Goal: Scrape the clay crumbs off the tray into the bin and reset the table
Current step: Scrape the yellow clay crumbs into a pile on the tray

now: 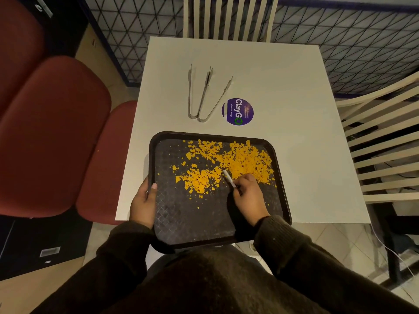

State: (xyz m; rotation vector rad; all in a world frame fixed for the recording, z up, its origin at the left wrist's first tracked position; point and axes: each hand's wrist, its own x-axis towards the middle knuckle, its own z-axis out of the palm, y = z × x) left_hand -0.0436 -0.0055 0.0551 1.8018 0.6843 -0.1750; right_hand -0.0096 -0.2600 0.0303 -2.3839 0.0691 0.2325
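Gripping tray (281, 177) rim left hand (142, 202), right hand (249, 198) clamping scraper (229, 177), tongs (204, 96) beyond

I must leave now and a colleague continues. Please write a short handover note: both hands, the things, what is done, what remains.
Left hand grips the dark rectangular plastic tray at its left rim.
Right hand holds a small white scraper in the orange clay crumbs.
Crumbs cover the tray's far half; the near half is mostly scraped.
Two metal tongs lie on the white table.
Left: empty into the bin, not in view; reset the table.
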